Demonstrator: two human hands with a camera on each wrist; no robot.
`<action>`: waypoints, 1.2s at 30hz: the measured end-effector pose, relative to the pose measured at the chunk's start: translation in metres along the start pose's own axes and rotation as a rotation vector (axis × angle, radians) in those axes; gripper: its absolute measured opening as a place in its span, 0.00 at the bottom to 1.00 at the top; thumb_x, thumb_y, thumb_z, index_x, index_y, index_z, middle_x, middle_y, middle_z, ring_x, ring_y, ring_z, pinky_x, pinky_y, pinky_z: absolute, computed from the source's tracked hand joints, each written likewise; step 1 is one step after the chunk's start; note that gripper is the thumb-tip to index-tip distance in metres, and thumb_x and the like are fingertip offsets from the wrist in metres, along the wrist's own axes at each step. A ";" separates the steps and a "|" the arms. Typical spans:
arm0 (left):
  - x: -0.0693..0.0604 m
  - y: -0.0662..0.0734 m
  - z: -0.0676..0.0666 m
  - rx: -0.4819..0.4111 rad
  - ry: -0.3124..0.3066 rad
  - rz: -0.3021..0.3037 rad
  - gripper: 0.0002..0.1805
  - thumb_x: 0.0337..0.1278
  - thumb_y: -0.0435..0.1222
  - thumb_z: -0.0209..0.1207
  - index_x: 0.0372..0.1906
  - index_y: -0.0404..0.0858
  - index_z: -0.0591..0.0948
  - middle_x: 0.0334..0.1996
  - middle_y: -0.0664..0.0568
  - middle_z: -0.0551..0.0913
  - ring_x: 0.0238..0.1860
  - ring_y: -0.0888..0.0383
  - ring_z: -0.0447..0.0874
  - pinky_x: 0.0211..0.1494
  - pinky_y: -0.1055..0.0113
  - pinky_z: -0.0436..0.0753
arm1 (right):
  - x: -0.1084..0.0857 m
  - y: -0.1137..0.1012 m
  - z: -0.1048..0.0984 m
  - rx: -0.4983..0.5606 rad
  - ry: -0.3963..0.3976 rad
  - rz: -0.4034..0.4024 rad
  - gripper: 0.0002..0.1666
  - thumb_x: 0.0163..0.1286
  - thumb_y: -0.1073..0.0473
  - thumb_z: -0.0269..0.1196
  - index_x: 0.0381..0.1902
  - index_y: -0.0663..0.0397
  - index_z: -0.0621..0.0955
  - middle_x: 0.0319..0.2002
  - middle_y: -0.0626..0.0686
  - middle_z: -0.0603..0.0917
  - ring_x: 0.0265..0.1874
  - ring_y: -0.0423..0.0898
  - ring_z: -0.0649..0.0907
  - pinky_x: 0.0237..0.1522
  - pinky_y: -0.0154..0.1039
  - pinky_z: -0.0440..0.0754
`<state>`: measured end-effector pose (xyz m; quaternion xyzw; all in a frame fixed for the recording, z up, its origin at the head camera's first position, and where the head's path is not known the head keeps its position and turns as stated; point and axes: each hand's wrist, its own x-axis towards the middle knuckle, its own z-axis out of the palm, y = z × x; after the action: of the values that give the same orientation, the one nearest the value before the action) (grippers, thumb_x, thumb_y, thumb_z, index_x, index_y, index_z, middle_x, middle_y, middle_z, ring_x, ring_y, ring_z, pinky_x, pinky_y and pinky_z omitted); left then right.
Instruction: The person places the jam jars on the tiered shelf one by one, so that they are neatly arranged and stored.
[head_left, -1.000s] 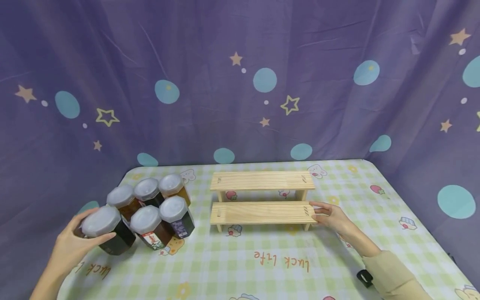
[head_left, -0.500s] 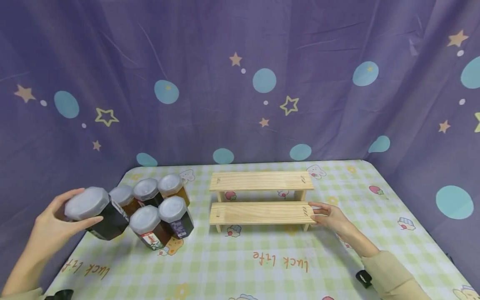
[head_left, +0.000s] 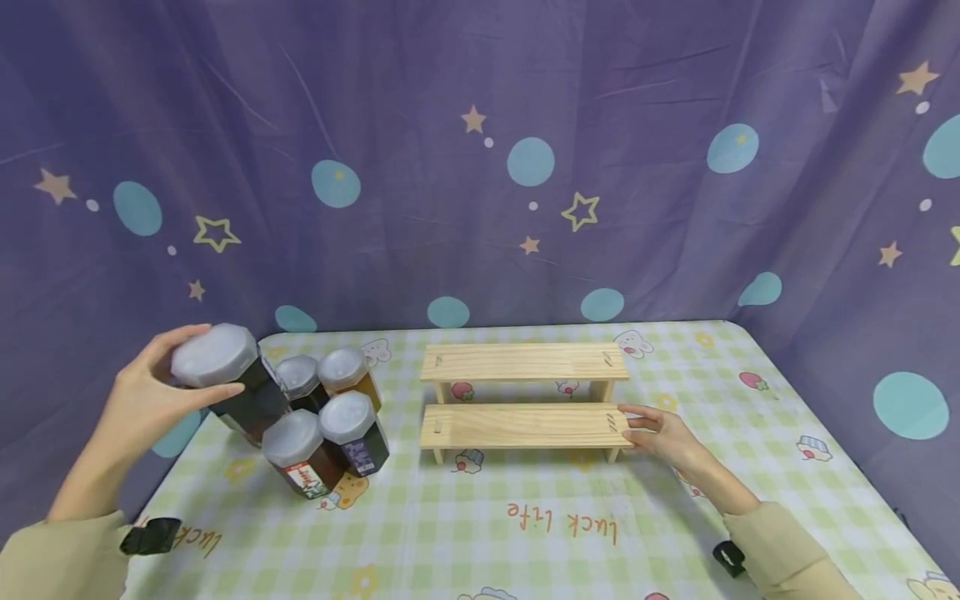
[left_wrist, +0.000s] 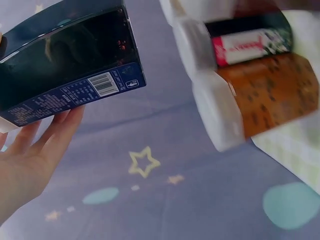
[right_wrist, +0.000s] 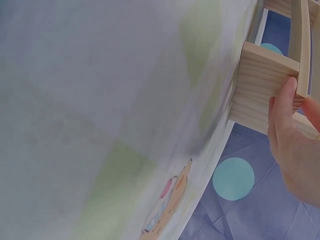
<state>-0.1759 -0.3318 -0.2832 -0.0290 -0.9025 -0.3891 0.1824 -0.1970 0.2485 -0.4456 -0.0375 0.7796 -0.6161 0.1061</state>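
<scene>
My left hand (head_left: 146, 396) grips a dark jar (head_left: 255, 404) with a frosted white lid, thumb in front and fingers behind. That jar is tilted above the table; its blue label with a barcode shows in the left wrist view. Beside it stand a red-labelled jar (head_left: 307, 471), a purple-labelled jar (head_left: 362, 454), a dark jar (head_left: 309, 397) and an amber jar (head_left: 365, 388). Another amber jar (left_wrist: 272, 95) shows in the left wrist view. My right hand (head_left: 671, 437) pinches the right end of the lower board of a two-step wooden shelf (head_left: 525, 425).
A green-and-white checked cloth (head_left: 450, 533) with cartoon prints covers the table. Behind and beside it hangs a purple curtain (head_left: 420, 225) with stars and teal spots. Black straps (head_left: 153, 536) show at both sleeves.
My left hand has lifted the dark jar off the table, first leftward, then up and back to the right. It now covers the back-left amber jar. My right hand stays at the shelf.
</scene>
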 end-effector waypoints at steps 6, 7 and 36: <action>0.014 0.018 0.017 -0.032 -0.012 0.070 0.41 0.33 0.34 0.71 0.60 0.50 0.66 0.40 0.65 0.71 0.34 0.73 0.72 0.30 0.83 0.72 | 0.000 0.000 0.000 -0.003 -0.001 -0.002 0.32 0.62 0.66 0.57 0.62 0.69 0.61 0.51 0.70 0.70 0.41 0.48 0.78 0.42 0.44 0.78; 0.016 0.021 0.020 -0.041 -0.016 0.083 0.41 0.33 0.34 0.71 0.59 0.49 0.67 0.40 0.64 0.71 0.34 0.72 0.72 0.30 0.83 0.72 | 0.000 0.000 0.000 -0.005 0.001 0.000 0.32 0.62 0.66 0.57 0.62 0.69 0.61 0.51 0.70 0.70 0.41 0.48 0.78 0.42 0.44 0.78; 0.060 0.107 0.125 -0.237 -0.248 0.210 0.42 0.33 0.42 0.70 0.61 0.47 0.65 0.52 0.43 0.70 0.47 0.47 0.73 0.43 0.55 0.74 | -0.001 0.000 0.002 0.012 0.026 0.019 0.32 0.61 0.66 0.57 0.62 0.69 0.61 0.51 0.70 0.70 0.39 0.46 0.79 0.43 0.44 0.78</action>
<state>-0.2492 -0.1737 -0.2675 -0.1919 -0.8579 -0.4650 0.1046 -0.1958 0.2469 -0.4459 -0.0215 0.7777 -0.6200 0.1017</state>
